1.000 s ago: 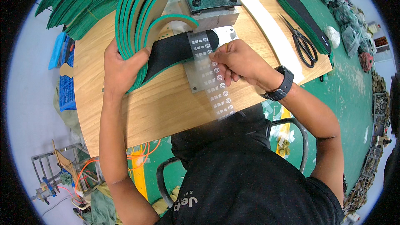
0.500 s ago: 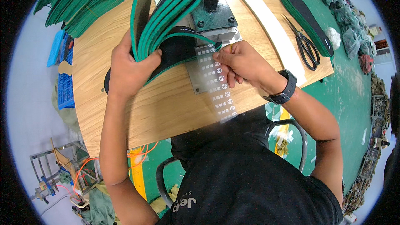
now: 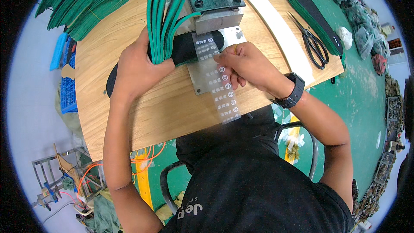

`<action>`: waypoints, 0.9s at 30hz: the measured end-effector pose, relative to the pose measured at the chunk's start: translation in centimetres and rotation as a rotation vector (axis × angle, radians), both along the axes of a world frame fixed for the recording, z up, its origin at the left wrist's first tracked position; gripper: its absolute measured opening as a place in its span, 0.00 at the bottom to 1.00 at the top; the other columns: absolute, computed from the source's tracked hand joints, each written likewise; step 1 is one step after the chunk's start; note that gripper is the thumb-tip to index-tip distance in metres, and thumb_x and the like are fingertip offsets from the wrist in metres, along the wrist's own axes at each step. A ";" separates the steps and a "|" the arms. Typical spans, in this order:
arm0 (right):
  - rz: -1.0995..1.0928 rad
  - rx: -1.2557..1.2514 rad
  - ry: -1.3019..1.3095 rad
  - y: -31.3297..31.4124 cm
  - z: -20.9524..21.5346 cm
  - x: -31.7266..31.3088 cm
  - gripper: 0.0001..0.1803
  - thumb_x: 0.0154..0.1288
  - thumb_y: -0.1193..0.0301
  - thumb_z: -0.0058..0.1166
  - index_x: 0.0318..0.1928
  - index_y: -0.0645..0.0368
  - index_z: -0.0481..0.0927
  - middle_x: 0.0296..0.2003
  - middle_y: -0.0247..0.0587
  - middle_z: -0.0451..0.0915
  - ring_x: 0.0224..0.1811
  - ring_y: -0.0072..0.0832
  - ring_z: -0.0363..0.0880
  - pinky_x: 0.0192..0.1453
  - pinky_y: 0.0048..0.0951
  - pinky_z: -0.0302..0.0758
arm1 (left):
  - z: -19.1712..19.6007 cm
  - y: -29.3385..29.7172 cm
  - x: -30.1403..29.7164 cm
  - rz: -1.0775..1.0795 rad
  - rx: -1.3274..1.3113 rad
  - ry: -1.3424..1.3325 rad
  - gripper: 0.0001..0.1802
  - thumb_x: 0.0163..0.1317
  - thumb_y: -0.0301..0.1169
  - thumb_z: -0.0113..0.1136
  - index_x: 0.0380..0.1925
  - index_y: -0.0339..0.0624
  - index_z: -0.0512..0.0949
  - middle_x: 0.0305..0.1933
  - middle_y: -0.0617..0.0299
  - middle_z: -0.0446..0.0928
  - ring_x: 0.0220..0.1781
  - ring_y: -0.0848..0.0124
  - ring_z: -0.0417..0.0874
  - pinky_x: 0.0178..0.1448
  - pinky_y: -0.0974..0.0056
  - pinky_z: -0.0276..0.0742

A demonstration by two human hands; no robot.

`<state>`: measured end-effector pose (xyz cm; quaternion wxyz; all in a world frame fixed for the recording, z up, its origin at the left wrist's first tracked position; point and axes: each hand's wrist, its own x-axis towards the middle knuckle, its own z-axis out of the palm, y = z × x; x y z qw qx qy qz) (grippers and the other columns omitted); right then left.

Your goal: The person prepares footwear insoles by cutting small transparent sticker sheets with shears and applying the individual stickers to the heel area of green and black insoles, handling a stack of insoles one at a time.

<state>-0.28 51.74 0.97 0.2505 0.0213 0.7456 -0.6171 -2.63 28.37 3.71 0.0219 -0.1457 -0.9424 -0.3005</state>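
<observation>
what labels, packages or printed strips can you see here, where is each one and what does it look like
Label strip: clear film with rows of small white marks, running from under the press across the metal plate, pinned by the right hand.
Plastic bags: clear, crumpled, piled on the green floor at the right.
No screens or signs.

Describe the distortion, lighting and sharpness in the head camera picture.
Head view: strong fisheye, the wooden table edges bow outward and black corners ring the picture; lighting is even and soft, with faint shadows under the left hand and right hand; the transparent label strip shows mild glare; the centre is sharp.
</observation>
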 end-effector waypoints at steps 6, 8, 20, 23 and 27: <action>0.002 -0.009 -0.031 0.0 0.3 -0.2 0.17 0.64 0.63 0.51 0.23 0.63 0.74 0.16 0.39 0.78 0.12 0.22 0.76 0.12 0.17 0.64 | 0.0 -0.8 0.1 0.016 0.159 -0.029 0.32 0.40 0.34 0.61 0.52 0.43 0.73 0.28 0.52 0.78 0.30 0.60 0.80 0.42 0.63 0.75; -0.006 -0.005 -0.055 0.3 0.4 0.0 0.16 0.65 0.67 0.51 0.21 0.61 0.74 0.15 0.36 0.77 0.12 0.21 0.76 0.10 0.14 0.62 | 0.4 -0.5 0.2 0.022 0.161 -0.058 0.30 0.41 0.33 0.61 0.50 0.42 0.73 0.28 0.53 0.78 0.30 0.61 0.80 0.42 0.63 0.74; -0.055 -0.036 -0.122 0.5 0.7 0.3 0.15 0.64 0.69 0.52 0.20 0.60 0.73 0.15 0.36 0.77 0.11 0.20 0.75 0.10 0.13 0.62 | 0.1 -0.2 0.5 0.011 0.193 -0.027 0.32 0.42 0.32 0.61 0.53 0.45 0.72 0.27 0.54 0.77 0.29 0.61 0.79 0.40 0.63 0.74; -0.053 -0.046 -0.141 1.2 0.4 0.3 0.14 0.62 0.66 0.53 0.24 0.63 0.75 0.17 0.40 0.78 0.13 0.24 0.76 0.12 0.18 0.63 | 0.1 0.0 0.5 0.008 0.192 -0.031 0.33 0.42 0.31 0.61 0.55 0.46 0.71 0.25 0.54 0.76 0.28 0.61 0.78 0.38 0.62 0.73; -0.073 -0.068 -0.132 1.4 -0.1 0.5 0.14 0.62 0.66 0.53 0.25 0.63 0.75 0.17 0.40 0.78 0.12 0.24 0.76 0.12 0.18 0.63 | -0.1 -0.1 0.4 -0.017 0.200 -0.025 0.34 0.42 0.31 0.61 0.56 0.48 0.70 0.24 0.54 0.76 0.26 0.61 0.77 0.37 0.62 0.73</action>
